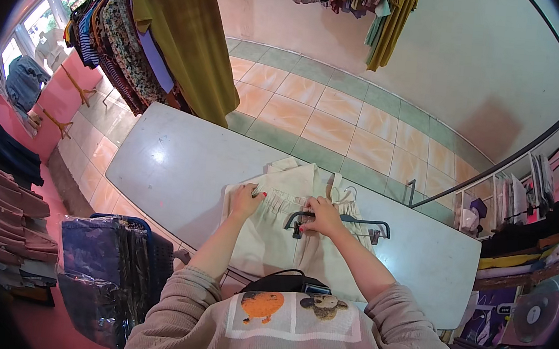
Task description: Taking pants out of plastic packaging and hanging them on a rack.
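Observation:
A cream garment with a gathered elastic waist (273, 244) lies spread on the pale grey table (182, 151). My left hand (249, 200) pinches the waistband near its left end. On the right, my right hand (322, 217) is at the black clip hanger (365, 222), its fingers around the bar near the left clip, over the waistband. The hanger's other clip (375, 236) rests by the garment's right side, and its metal hook (350, 193) points away from me. More cream fabric with a strap (292, 173) lies beyond the waistband.
A clothes rack with a long mustard dress (186, 41) stands beyond the table's left end. Plastic-wrapped dark clothes (93, 248) fill a blue basket (160, 251) at lower left. Shelves of folded clothes (526, 261) and a fan (534, 311) are at right. More clothes hang on the far wall.

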The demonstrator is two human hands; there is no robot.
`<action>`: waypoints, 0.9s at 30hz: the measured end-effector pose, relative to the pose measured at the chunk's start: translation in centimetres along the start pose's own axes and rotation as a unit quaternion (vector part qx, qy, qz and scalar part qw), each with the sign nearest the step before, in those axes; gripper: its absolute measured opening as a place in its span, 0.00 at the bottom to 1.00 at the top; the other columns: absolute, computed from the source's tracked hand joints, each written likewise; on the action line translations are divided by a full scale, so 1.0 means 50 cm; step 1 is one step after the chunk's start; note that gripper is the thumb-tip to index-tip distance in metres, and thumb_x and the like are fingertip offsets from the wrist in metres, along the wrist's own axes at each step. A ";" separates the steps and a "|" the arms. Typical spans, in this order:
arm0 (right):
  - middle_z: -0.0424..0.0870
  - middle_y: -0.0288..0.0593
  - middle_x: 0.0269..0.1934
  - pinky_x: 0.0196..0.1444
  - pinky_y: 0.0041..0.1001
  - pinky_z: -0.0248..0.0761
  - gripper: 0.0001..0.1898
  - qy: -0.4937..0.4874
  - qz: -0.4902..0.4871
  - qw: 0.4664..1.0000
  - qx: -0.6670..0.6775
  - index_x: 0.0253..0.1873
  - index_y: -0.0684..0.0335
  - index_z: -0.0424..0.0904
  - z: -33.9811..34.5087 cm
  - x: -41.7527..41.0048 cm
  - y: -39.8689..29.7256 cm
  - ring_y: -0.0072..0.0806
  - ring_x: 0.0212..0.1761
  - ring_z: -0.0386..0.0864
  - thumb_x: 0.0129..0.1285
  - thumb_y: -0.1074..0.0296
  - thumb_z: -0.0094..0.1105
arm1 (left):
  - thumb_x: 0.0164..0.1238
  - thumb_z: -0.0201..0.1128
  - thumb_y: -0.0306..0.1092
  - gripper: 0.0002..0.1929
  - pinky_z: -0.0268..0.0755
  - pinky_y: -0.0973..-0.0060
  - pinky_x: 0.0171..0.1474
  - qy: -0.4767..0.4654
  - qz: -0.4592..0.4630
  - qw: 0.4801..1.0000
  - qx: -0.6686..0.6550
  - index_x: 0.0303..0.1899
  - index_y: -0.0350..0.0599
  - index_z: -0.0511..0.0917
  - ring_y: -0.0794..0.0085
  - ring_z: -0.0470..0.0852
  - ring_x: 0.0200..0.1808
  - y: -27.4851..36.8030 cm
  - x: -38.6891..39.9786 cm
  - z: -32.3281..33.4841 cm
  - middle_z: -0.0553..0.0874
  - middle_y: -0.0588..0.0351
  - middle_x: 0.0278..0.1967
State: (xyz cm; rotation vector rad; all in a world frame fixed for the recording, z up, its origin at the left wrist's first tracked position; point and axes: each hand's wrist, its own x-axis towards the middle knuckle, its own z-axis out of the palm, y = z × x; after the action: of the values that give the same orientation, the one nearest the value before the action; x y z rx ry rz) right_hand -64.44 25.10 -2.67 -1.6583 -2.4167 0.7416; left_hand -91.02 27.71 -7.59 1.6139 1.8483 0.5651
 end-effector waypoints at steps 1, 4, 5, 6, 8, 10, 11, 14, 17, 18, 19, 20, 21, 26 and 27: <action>0.73 0.41 0.44 0.50 0.41 0.64 0.30 0.022 -0.017 1.000 0.008 0.47 0.54 0.74 0.002 0.003 -0.001 0.40 0.51 0.70 0.35 0.54 0.75 | 0.52 0.68 0.42 0.27 0.66 0.62 0.54 0.019 -0.009 1.000 0.013 0.52 0.41 0.71 0.53 0.74 0.51 0.001 0.001 -0.007 0.78 0.45 0.46; 0.72 0.41 0.44 0.50 0.40 0.64 0.29 0.036 -0.062 0.997 0.016 0.45 0.54 0.73 0.007 0.008 -0.003 0.41 0.51 0.69 0.35 0.55 0.75 | 0.50 0.70 0.41 0.24 0.69 0.65 0.51 0.032 -0.017 0.999 0.000 0.48 0.42 0.73 0.58 0.77 0.47 0.011 0.002 -0.023 0.79 0.47 0.43; 0.72 0.41 0.44 0.50 0.40 0.64 0.29 0.002 -0.061 0.998 -0.004 0.45 0.54 0.73 0.008 0.008 -0.005 0.41 0.51 0.69 0.35 0.55 0.75 | 0.50 0.70 0.38 0.22 0.69 0.67 0.50 0.006 -0.032 0.998 -0.050 0.45 0.41 0.73 0.61 0.78 0.45 0.014 0.002 -0.026 0.80 0.48 0.41; 0.72 0.41 0.44 0.50 0.40 0.64 0.29 0.027 -0.091 0.995 0.018 0.45 0.54 0.73 0.009 0.008 -0.008 0.41 0.51 0.69 0.35 0.55 0.75 | 0.51 0.70 0.35 0.19 0.70 0.70 0.48 -0.037 -0.029 0.991 -0.122 0.43 0.40 0.74 0.64 0.79 0.43 0.017 0.000 -0.028 0.80 0.49 0.39; 0.72 0.41 0.45 0.49 0.38 0.65 0.27 -0.006 -0.045 0.998 -0.049 0.43 0.55 0.73 0.009 0.008 -0.013 0.41 0.52 0.68 0.35 0.57 0.75 | 0.52 0.69 0.32 0.17 0.70 0.74 0.46 -0.010 -0.022 0.989 -0.147 0.43 0.38 0.74 0.68 0.78 0.40 0.020 -0.006 -0.028 0.80 0.52 0.38; 0.72 0.43 0.44 0.48 0.40 0.66 0.27 0.010 -0.094 0.995 -0.032 0.43 0.57 0.72 0.003 0.010 -0.018 0.41 0.51 0.69 0.36 0.58 0.75 | 0.53 0.68 0.29 0.16 0.70 0.77 0.44 0.002 0.004 0.981 -0.194 0.42 0.37 0.74 0.73 0.78 0.38 0.017 -0.013 -0.029 0.81 0.54 0.36; 0.73 0.44 0.43 0.48 0.41 0.67 0.27 -0.001 -0.083 0.994 -0.067 0.43 0.58 0.70 -0.002 0.013 -0.020 0.41 0.51 0.70 0.38 0.59 0.74 | 0.53 0.67 0.27 0.16 0.70 0.78 0.43 -0.034 0.025 0.969 -0.242 0.43 0.36 0.75 0.76 0.77 0.38 0.012 -0.016 -0.033 0.81 0.56 0.36; 0.75 0.50 0.41 0.45 0.39 0.69 0.25 -0.080 -0.016 0.994 0.067 0.45 0.62 0.68 -0.033 0.031 -0.024 0.45 0.46 0.74 0.44 0.62 0.71 | 0.54 0.66 0.25 0.15 0.70 0.81 0.41 -0.079 0.061 0.954 -0.284 0.44 0.35 0.76 0.81 0.77 0.36 0.000 -0.033 -0.047 0.81 0.59 0.35; 0.76 0.53 0.39 0.44 0.38 0.70 0.24 -0.032 -0.074 0.992 0.095 0.46 0.64 0.65 -0.078 0.050 -0.029 0.48 0.42 0.76 0.48 0.64 0.69 | 0.54 0.66 0.24 0.14 0.70 0.81 0.40 -0.094 0.071 0.958 -0.262 0.44 0.36 0.77 0.82 0.76 0.36 0.000 -0.053 -0.060 0.81 0.60 0.34; 0.76 0.53 0.39 0.44 0.39 0.70 0.20 -0.014 -0.109 0.991 0.074 0.43 0.65 0.68 -0.096 0.058 -0.034 0.48 0.41 0.77 0.49 0.64 0.67 | 0.54 0.66 0.24 0.14 0.70 0.81 0.39 -0.117 0.090 0.953 -0.264 0.44 0.37 0.78 0.82 0.76 0.36 0.004 -0.061 -0.063 0.81 0.60 0.34; 0.76 0.53 0.39 0.44 0.39 0.70 0.20 -0.006 -0.138 0.986 0.094 0.43 0.65 0.68 -0.111 0.066 -0.043 0.48 0.41 0.77 0.49 0.64 0.67 | 0.54 0.66 0.24 0.14 0.70 0.81 0.39 -0.096 0.066 0.962 -0.246 0.44 0.37 0.78 0.82 0.76 0.36 0.009 -0.067 -0.064 0.81 0.60 0.34; 0.76 0.52 0.39 0.43 0.39 0.70 0.19 -0.011 -0.142 0.988 0.059 0.41 0.65 0.69 -0.124 0.073 -0.056 0.48 0.40 0.77 0.49 0.65 0.67 | 0.53 0.66 0.23 0.13 0.70 0.81 0.38 -0.078 0.071 0.962 -0.250 0.43 0.37 0.78 0.81 0.77 0.34 0.016 -0.075 -0.065 0.81 0.60 0.33; 0.76 0.52 0.40 0.43 0.39 0.71 0.17 -0.029 -0.115 0.993 -0.004 0.40 0.66 0.71 -0.135 0.077 -0.072 0.47 0.39 0.77 0.48 0.66 0.66 | 0.52 0.66 0.23 0.13 0.70 0.80 0.37 -0.076 0.110 0.955 -0.265 0.42 0.38 0.79 0.79 0.77 0.33 0.023 -0.081 -0.066 0.81 0.59 0.32; 0.78 0.49 0.38 0.39 0.39 0.71 0.14 0.015 -0.136 0.990 -0.035 0.36 0.64 0.74 -0.167 0.072 -0.148 0.45 0.37 0.78 0.45 0.68 0.67 | 0.48 0.67 0.21 0.13 0.69 0.78 0.35 0.016 0.159 0.964 -0.212 0.39 0.38 0.80 0.74 0.77 0.29 0.051 -0.106 -0.068 0.79 0.57 0.29; 0.79 0.48 0.36 0.38 0.38 0.71 0.14 0.026 -0.137 0.989 -0.039 0.35 0.64 0.74 -0.170 0.074 -0.159 0.44 0.37 0.78 0.43 0.69 0.67 | 0.47 0.67 0.21 0.13 0.69 0.77 0.35 0.011 0.196 0.956 -0.216 0.38 0.38 0.80 0.72 0.77 0.28 0.054 -0.110 -0.069 0.79 0.56 0.29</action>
State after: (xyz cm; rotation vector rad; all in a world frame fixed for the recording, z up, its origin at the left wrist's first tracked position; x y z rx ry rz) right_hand -69.52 29.01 7.73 -1.3108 -2.5925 0.5612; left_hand -91.05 22.99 -2.36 1.6683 1.2951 1.0805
